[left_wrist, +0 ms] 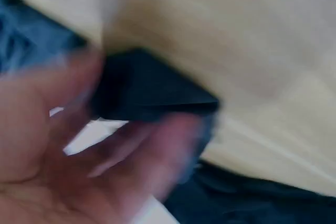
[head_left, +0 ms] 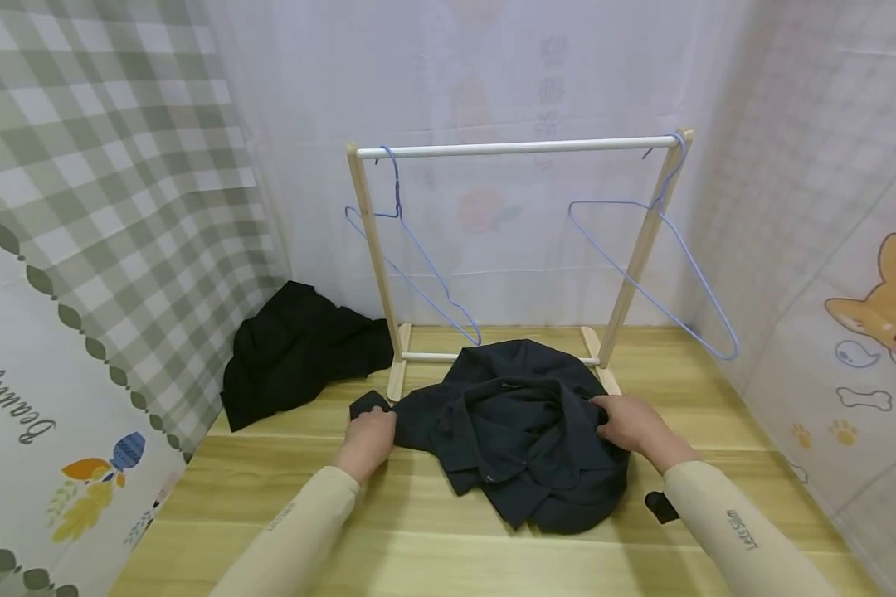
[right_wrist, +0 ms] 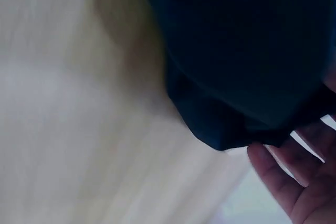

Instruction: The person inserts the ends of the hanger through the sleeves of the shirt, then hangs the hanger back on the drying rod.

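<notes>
A dark collared shirt [head_left: 523, 439] lies bunched on the wooden table in front of the rack, its collar and front folded toward me. My left hand [head_left: 371, 439] holds the end of a sleeve at the shirt's left; in the left wrist view the dark cuff [left_wrist: 152, 87] sits between thumb and fingers. At the shirt's right side, my right hand [head_left: 635, 427] pinches the cloth; its fingers [right_wrist: 275, 174] show under the fabric edge in the right wrist view. A small dark piece of cloth [head_left: 660, 507] pokes out beside the right forearm.
Behind the shirt stands a wooden rack with a white bar [head_left: 515, 148]. Two blue wire hangers hang from it, a left hanger [head_left: 426, 257] and a right hanger [head_left: 698, 274]. Another black garment [head_left: 299, 348] lies crumpled at the back left, by the checked curtain [head_left: 119, 124].
</notes>
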### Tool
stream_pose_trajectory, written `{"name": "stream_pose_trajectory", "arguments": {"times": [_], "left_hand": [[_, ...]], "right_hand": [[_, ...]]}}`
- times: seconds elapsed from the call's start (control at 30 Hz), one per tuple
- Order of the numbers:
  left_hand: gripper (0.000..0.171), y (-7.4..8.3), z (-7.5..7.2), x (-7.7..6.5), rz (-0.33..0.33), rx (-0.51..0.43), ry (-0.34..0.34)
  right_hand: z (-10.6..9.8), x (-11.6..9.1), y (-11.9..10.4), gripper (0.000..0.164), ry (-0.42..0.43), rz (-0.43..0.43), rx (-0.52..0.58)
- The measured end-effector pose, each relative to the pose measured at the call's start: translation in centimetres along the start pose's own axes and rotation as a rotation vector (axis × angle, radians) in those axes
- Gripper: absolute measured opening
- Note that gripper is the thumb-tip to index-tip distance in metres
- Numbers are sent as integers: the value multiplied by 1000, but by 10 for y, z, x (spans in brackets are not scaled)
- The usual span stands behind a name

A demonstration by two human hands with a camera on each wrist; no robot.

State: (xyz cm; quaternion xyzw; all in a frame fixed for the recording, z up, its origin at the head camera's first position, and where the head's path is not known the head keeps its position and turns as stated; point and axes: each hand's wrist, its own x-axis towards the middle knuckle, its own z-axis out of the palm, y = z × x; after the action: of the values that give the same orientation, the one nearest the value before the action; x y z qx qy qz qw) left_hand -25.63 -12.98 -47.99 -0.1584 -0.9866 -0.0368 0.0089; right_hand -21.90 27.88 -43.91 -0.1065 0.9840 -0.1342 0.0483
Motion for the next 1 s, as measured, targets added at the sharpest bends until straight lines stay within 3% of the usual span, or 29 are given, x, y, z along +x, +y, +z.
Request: {"name": "stream_pose_trajectory", "arguments": {"times": [0.03, 0.07, 0.17, 0.2, 0.27, 0.43, 0.5, 0.63, 0.73, 0.8, 0.9, 0.97, 1.0], "left_hand": [[3, 0, 2, 2, 30, -56, 36], [7, 2, 4, 5, 56, -135, 70], [10, 14, 5, 14, 124, -461, 152], [10, 20, 4, 18, 153, -557, 163], [14, 30, 3, 23, 205, -643, 151], [32, 34, 10, 25, 267, -416, -19], [36, 29, 12, 27, 261, -386, -38], [25, 24, 0, 33, 235, -465, 89], [29, 27, -10, 39, 268, -479, 152], [44, 32, -15, 43, 315, -505, 91], [65, 42, -19, 48, 373, -524, -74], [66, 50, -22, 47, 368, -514, -157], [64, 53, -23, 48, 366, -504, -167]], "right_hand": [[3, 1, 0, 43, 16, 1, 0], [7, 2, 0, 41, 35, 2, 4], [18, 4, -2, 36, 99, -3, 27], [21, 5, -3, 36, 120, -4, 35], [24, 6, -5, 34, 147, -9, 48], [22, 4, 0, 32, 133, -29, 75], [15, 1, 1, 38, 93, -34, 82], [-5, -1, -4, 54, 47, -49, 93], [-17, 2, -14, 63, 66, -84, 145], [-22, 6, -22, 69, 63, -119, 195], [-22, 11, -33, 74, -14, -146, 246], [-18, 13, -39, 73, -55, -150, 240], [-16, 14, -41, 72, -63, -155, 222]]}}
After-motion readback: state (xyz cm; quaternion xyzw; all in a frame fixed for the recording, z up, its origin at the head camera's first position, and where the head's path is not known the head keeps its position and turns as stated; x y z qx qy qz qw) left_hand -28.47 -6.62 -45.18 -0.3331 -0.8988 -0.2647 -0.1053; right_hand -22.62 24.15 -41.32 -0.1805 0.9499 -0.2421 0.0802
